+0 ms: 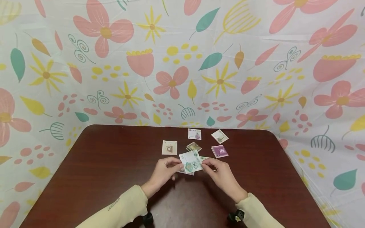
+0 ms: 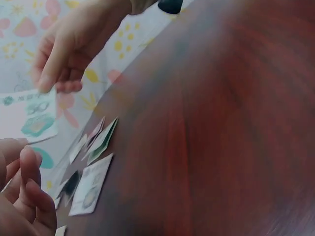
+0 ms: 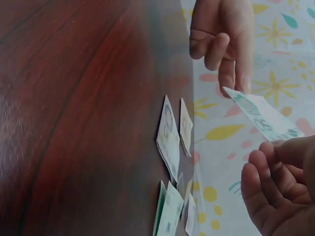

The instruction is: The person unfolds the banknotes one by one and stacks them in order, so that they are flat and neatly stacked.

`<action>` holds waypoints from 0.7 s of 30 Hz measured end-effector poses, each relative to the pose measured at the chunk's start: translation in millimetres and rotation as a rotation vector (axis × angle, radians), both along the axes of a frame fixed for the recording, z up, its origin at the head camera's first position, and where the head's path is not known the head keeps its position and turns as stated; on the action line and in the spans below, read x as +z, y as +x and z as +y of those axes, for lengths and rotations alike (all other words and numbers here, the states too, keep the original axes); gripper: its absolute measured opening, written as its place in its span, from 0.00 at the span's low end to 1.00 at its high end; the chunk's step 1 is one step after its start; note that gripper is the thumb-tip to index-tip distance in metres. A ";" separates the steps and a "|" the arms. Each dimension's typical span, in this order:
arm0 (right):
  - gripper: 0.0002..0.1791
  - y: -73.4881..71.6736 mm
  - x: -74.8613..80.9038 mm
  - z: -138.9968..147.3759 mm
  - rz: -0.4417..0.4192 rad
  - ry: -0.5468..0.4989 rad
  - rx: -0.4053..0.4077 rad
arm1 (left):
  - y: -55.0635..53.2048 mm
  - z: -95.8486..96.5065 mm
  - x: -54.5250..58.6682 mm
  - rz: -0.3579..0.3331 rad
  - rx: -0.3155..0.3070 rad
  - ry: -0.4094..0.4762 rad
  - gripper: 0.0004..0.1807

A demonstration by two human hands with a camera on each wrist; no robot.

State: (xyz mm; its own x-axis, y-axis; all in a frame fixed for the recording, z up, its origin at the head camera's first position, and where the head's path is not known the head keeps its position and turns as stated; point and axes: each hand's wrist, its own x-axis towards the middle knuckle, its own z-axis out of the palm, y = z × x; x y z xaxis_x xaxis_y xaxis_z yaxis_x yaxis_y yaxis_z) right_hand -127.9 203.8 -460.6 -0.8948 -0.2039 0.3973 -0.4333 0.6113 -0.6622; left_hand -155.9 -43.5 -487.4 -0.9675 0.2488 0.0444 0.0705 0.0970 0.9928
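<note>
A green-and-white banknote [image 1: 190, 161] marked 50 is held up over the table between both hands. My left hand [image 1: 166, 170] pinches its left edge between thumb and fingers. At its right edge, my right hand [image 1: 220, 174] pinches it the same way. Below, partly covered by the held note in the head view, lie a pale banknote [image 1: 189, 173] and a greenish banknote [image 1: 204, 158]. The right wrist view shows the held banknote [image 3: 266, 118] slanting between the fingertips of the two hands, above the table.
Several folded banknotes lie farther back: a brownish one [image 1: 169, 148] on the left, a purple 5 [image 1: 195, 134], a pale one [image 1: 220, 136], a deep purple one [image 1: 220, 151] and a brown-green one [image 1: 194, 146]. Behind the dark wooden table [image 1: 114, 148] hangs a flowered cloth [image 1: 171, 63].
</note>
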 end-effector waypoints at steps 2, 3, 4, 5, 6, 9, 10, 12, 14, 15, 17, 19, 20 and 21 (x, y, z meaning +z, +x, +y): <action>0.07 -0.7 1.2 3.0 0.026 0.027 0.014 | -4.9 -3.1 4.7 0.071 0.017 -0.039 0.07; 0.07 -0.9 1.7 4.4 0.038 0.039 0.024 | -7.2 -4.2 8.0 0.112 0.026 -0.064 0.08; 0.07 -1.1 1.9 5.8 0.042 0.052 0.032 | -9.3 -5.4 11.4 0.153 0.033 -0.093 0.08; 0.07 -1.2 2.3 6.6 0.044 0.063 0.041 | -11.2 -6.1 14.7 0.198 0.035 -0.121 0.08; 0.07 -1.0 2.9 7.3 0.040 0.070 0.049 | -12.5 -6.6 18.5 0.240 0.033 -0.153 0.08; 0.05 -0.5 5.1 7.8 0.002 0.084 0.064 | -15.3 -5.2 26.8 0.371 0.014 -0.250 0.08; 0.04 -0.3 6.0 7.5 -0.010 0.087 0.068 | -16.0 -4.1 28.2 0.416 0.007 -0.282 0.08; 0.03 0.1 7.6 6.7 -0.027 0.094 0.070 | -16.3 -1.1 30.5 0.501 0.001 -0.346 0.08; 0.03 0.2 8.6 5.9 -0.035 0.102 0.073 | -16.0 1.4 31.1 0.570 0.007 -0.402 0.07; 0.04 0.4 8.8 5.7 -0.036 0.105 0.073 | -15.3 2.3 31.4 0.586 0.005 -0.418 0.07; 0.04 1.0 8.9 5.6 -0.035 0.112 0.075 | -13.6 3.4 30.7 0.613 0.011 -0.458 0.07; 0.04 1.9 8.9 5.6 -0.031 0.119 0.075 | -11.4 3.6 29.0 0.637 0.019 -0.498 0.07; 0.04 2.3 8.8 5.7 -0.030 0.121 0.074 | -10.3 3.7 27.8 0.650 0.024 -0.516 0.07; 0.04 2.8 8.8 5.9 -0.029 0.122 0.074 | -9.3 3.8 26.7 0.660 0.029 -0.530 0.08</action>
State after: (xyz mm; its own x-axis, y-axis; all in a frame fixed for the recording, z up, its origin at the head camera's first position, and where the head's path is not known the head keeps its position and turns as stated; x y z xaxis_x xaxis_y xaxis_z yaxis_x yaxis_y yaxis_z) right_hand -125.1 209.7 -451.8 -0.8861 -0.3151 0.3399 -0.4622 0.6552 -0.5976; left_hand -165.2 -39.7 -460.7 -0.7904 0.3719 0.4868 0.6102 0.5489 0.5712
